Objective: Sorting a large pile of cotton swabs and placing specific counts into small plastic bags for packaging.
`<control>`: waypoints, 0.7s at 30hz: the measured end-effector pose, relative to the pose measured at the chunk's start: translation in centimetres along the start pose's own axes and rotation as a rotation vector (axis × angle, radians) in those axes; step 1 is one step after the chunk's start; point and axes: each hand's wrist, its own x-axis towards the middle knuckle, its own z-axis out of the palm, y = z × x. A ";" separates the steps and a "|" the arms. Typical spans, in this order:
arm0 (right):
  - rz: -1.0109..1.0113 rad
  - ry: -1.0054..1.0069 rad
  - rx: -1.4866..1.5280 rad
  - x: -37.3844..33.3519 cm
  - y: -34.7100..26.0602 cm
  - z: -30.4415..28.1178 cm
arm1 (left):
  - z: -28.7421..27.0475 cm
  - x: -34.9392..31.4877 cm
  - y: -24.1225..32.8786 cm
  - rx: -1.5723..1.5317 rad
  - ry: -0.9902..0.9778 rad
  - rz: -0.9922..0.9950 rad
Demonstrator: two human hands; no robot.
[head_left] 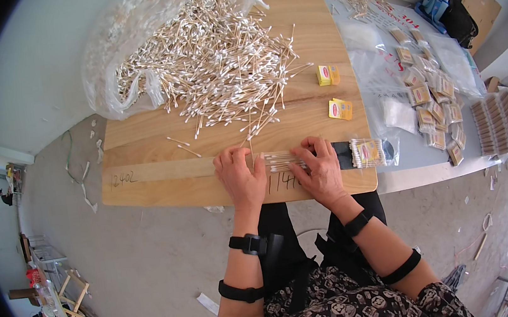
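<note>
Between my hands a small row of cotton swabs (278,161) lies flat on the wooden table near its front edge. My left hand (241,176) closes at the swabs' left ends, thumb and curled fingers against them. Bent over the right part of the row, my right hand (319,169) grips it with fingers and thumb. Just right of that hand is a black strip (343,155), and beside it a clear pack of swabs (367,153) with a yellow label. The fingers partly hide the row's ends.
A big heap of loose swabs (216,55) spills from a clear plastic bag (99,82) across the wooden table (164,150). Small yellow cards (340,109) lie at its right. On the adjoining grey table are several filled packs (420,95) and stacked packs (503,121).
</note>
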 end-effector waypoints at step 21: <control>0.122 0.044 0.227 0.3 1.0 0.4 | 1.1 2.2 1.2 0.108 -0.297 0.158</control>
